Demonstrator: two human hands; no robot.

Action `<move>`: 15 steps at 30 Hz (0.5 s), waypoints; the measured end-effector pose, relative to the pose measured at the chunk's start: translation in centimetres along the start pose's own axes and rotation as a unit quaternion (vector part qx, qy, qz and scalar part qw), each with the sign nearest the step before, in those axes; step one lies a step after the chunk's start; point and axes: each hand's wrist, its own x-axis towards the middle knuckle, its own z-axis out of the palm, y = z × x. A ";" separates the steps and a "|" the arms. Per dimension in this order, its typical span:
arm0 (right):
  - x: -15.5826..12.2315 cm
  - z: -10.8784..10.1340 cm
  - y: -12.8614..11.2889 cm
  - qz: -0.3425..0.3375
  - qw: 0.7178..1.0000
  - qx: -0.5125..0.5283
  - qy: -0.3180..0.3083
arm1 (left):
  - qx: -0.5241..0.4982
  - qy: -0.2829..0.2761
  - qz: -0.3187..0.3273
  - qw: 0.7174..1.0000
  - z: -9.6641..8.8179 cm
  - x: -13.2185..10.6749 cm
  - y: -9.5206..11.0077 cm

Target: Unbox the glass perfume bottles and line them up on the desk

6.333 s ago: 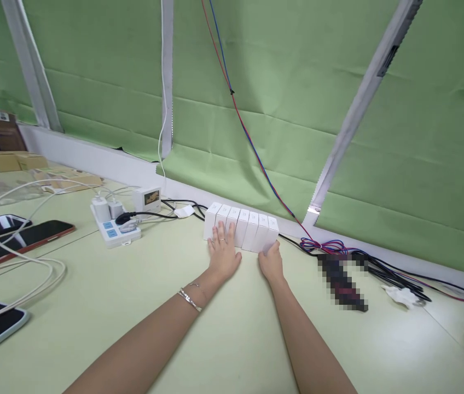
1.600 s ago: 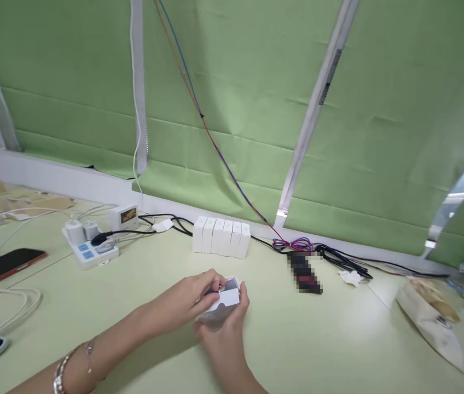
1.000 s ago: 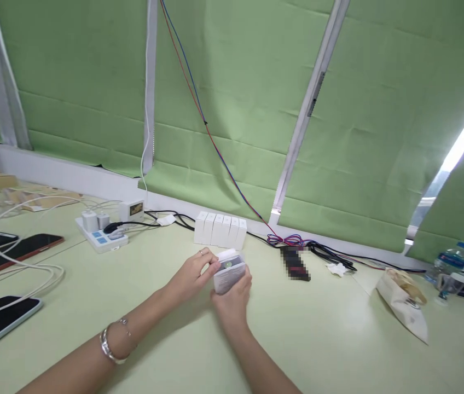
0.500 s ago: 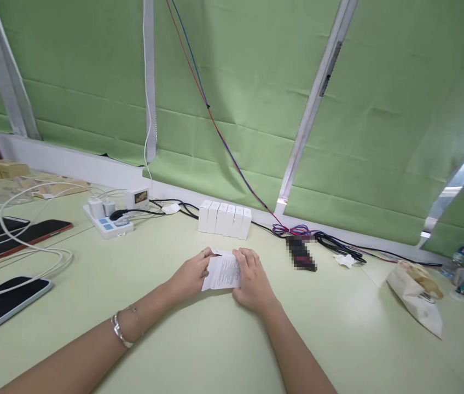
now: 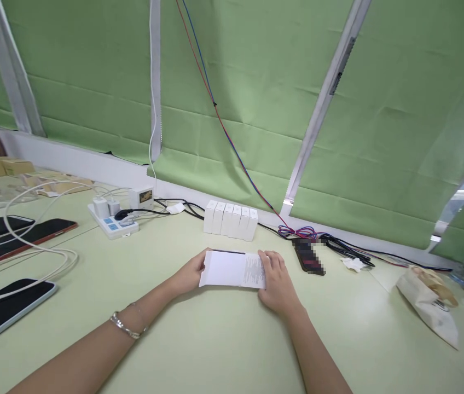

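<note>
A small white carton (image 5: 226, 267) is stretched out between my hands, above the table in the middle of the head view. Its left part is plain white with a flared flap at the end, and its right part (image 5: 254, 271) carries fine grey print. A dark strip shows along its far edge. My left hand (image 5: 193, 272) is closed on the plain end, its fingertips partly hidden behind the carton. Around the printed end, my right hand (image 5: 279, 282) is closed, with fingers over the top edge and the thumb below.
Several white boxes (image 5: 230, 221) stand in a row behind my hands. A power strip (image 5: 112, 224) with chargers, white cables and phones (image 5: 10, 309) lie to the left. Rightward are a blurred-out dark phone (image 5: 309, 257), coiled black cables (image 5: 344, 249) and a cloth bag (image 5: 424, 306).
My hands have moved apart, the right one going rightward. The carton now spans wider, with a plain white part exposed left of the print. The view has shifted slightly.
</note>
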 end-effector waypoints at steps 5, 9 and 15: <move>-0.7 -0.7 2.2 0.019 0.999 -0.003 -0.031 | -0.036 -0.019 -0.004 0.999 -0.8 0.2 -0.5; -1.6 -0.5 4.3 0.100 0.994 0.015 0.036 | -0.069 -0.035 -0.048 0.996 -1.4 0.2 -0.7; -1.1 1.7 3.4 0.284 0.904 0.276 0.157 | -0.056 -0.046 -0.042 0.996 -2.7 0.3 -1.3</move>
